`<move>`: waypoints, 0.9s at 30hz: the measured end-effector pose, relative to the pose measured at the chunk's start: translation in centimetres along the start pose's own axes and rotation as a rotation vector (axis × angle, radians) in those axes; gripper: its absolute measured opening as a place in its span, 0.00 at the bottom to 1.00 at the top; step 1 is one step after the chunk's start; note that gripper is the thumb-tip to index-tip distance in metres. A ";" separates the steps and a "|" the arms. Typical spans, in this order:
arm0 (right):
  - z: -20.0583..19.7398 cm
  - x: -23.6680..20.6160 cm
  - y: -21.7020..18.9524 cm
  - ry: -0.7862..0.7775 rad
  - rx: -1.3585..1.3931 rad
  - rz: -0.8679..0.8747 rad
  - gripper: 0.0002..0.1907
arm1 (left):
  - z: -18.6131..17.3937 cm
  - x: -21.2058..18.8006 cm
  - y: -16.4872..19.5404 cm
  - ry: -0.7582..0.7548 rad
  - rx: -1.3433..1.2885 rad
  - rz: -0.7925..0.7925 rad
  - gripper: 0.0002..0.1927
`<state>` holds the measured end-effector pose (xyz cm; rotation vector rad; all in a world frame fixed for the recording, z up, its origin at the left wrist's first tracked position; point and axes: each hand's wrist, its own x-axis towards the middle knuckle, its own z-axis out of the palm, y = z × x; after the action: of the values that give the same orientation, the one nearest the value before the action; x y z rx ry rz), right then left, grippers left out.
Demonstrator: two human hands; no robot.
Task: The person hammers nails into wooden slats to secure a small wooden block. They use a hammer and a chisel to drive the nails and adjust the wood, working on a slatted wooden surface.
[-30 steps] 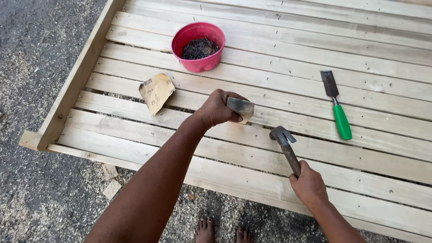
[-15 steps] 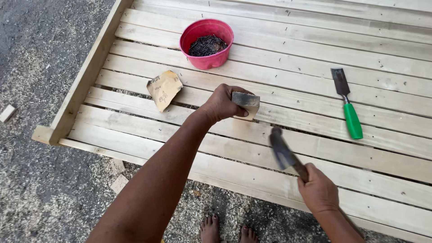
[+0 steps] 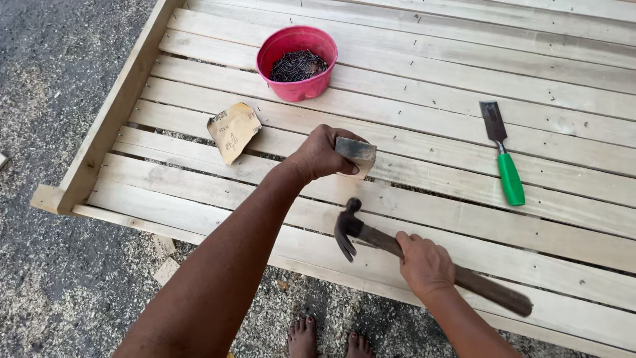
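Observation:
My left hand (image 3: 322,154) grips a small wooden block (image 3: 356,152) and holds it against a slat of the wooden slatted frame (image 3: 424,79). My right hand (image 3: 424,265) is wrapped around the wooden handle of a claw hammer (image 3: 350,227). The hammer head sits low over a slat, just below the block and a little to its left. A folded sheet of sandpaper (image 3: 233,130) lies on the slats to the left of my left hand.
A pink bowl (image 3: 297,63) filled with dark nails stands at the far middle of the frame. A chisel with a green handle (image 3: 503,156) lies on the slats to the right. Sawdust-strewn gravel and my bare toes (image 3: 328,337) lie below the frame's near edge.
The hammer has swung from a raised, upright position down to lie low over the slat. My left hand has kept the block in about the same place.

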<state>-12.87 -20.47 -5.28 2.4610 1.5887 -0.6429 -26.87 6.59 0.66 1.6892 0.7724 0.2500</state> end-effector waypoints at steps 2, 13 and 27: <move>0.0 0.2 -0.2 0.033 -0.010 -0.042 0.11 | 0.0 0.1 -0.1 0.002 0.005 0.001 0.28; -0.1 0.0 0.7 0.073 0.009 -0.052 0.11 | -0.3 0.1 -0.7 0.002 -0.030 0.019 0.28; -0.2 0.1 4.4 0.162 -0.259 -0.042 0.08 | -0.2 0.0 0.1 -0.005 -0.007 -0.029 0.28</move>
<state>-8.83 -22.22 -5.58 2.3429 1.6644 -0.2281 -26.94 6.69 0.78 1.6702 0.7906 0.2278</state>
